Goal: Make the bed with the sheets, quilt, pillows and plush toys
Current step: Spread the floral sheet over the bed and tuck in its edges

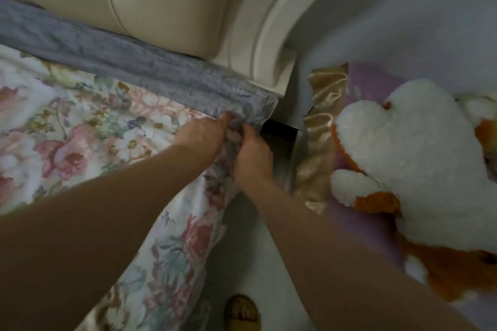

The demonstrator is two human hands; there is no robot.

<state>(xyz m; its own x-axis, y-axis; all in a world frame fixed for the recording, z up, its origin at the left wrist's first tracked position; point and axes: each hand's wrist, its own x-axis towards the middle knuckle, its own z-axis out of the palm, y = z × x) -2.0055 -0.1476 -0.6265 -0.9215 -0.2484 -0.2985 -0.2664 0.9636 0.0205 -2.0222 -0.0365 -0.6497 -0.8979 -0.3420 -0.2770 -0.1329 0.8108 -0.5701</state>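
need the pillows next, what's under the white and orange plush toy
The plush toy lies on a purple pillow with a gold satin frill, which shows along its left side. Most of the pillow, and whatever lies beneath it, is covered.

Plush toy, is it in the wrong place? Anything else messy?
Yes: the white-and-orange plush toy lies on a purple pillow beside the bed, not on it. The floral quilt is bunched at its corner where the left hand and right hand grip it.
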